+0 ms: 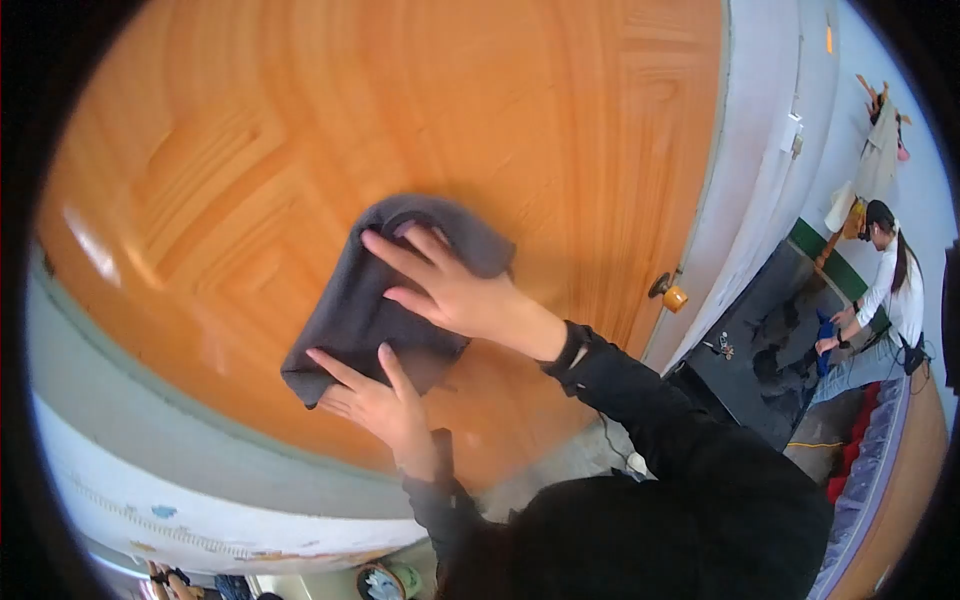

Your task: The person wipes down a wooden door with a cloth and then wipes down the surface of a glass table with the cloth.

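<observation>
Right hand [465, 295] lies spread over a dark gray cloth [345, 315], fingers splayed and pressing it rather than clenched; left hand [385, 415] rests on the cloth's lower part, also open, thumb and forefinger held apart. The cloth sits bunched against a glossy orange-brown wooden door [250, 150], its upper part folded near the right fingertips. Printed marks run along a pale strip [200, 530] at the lower left, though they are too small and warped to read. A round knob [675, 298] stands out from the door's right side, well apart from the hands, with a pale frame [742, 130] beyond it. Black sleeves [660, 400] and a dark bulk cover much of the lower middle. Farther right, another person [898, 290] in a white top leans over a dark surface [730, 385], hands at something blue [824, 345]. Clothes [880, 150] hang above, and purple frilled fabric [868, 475] edges the lower right.
</observation>
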`<act>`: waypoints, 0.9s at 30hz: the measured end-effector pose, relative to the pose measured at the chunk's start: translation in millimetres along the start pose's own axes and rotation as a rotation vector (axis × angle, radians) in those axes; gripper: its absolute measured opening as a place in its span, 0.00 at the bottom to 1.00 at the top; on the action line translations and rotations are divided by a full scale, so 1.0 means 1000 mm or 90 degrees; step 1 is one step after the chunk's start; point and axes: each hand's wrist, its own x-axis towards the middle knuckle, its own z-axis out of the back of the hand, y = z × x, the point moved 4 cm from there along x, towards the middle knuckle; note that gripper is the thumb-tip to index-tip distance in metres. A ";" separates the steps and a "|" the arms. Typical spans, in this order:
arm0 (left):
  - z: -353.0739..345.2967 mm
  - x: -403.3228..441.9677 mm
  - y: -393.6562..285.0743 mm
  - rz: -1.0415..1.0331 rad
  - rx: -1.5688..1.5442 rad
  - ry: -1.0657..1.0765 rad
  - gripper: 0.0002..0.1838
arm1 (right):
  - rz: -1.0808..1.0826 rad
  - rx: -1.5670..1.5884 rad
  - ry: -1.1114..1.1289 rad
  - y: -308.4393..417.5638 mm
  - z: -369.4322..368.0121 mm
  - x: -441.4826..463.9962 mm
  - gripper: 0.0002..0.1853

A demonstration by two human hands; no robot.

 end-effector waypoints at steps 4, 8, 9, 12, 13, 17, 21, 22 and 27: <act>-0.048 0.010 -0.102 -0.125 0.101 -0.021 0.46 | -0.096 -0.110 -0.038 -0.078 0.086 -0.011 0.36; -0.105 0.004 -0.208 -0.220 0.083 -0.042 0.43 | -0.100 -0.315 -0.085 -0.156 0.187 -0.027 0.39; -0.120 -0.001 -0.232 -0.183 0.106 0.023 0.42 | -0.114 -0.342 -0.111 -0.173 0.207 -0.033 0.37; -0.152 -0.010 -0.297 -0.299 0.038 -0.022 0.40 | -0.180 -0.374 -0.157 -0.230 0.259 -0.061 0.39; -0.162 -0.015 -0.315 -0.318 0.017 -0.007 0.40 | -0.192 -0.379 -0.160 -0.243 0.272 -0.070 0.39; -0.185 -0.040 -0.328 -0.337 -0.015 0.020 0.36 | -0.288 -0.347 -0.145 -0.266 0.276 -0.113 0.40; -0.188 -0.071 -0.273 -0.313 0.022 0.053 0.34 | -0.418 -0.265 -0.123 -0.254 0.228 -0.177 0.40; -0.185 -0.080 -0.251 -0.308 0.049 0.062 0.34 | -0.434 -0.225 -0.121 -0.240 0.210 -0.187 0.40; -0.124 -0.085 -0.108 -0.217 0.228 0.120 0.39 | -0.305 -0.273 -0.118 -0.144 0.101 -0.187 0.39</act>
